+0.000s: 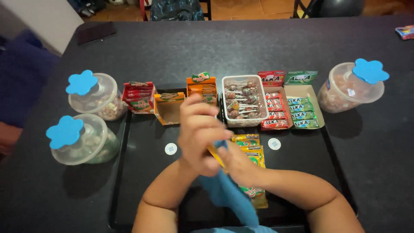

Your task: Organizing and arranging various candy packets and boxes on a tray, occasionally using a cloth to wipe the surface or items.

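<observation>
On the dark surface (241, 47), two clear tubs with blue flower-shaped lids (92, 97) (82, 139) stand near the left edge and a third (351, 86) near the right edge. Along the far rim of a black tray (142, 172) sit a red carton (139, 97), an open orange box (169, 108), a lollipop container (243, 100) and red and green gum boxes (290, 110). A dark flat object (95, 32) lies at the far left corner.
</observation>
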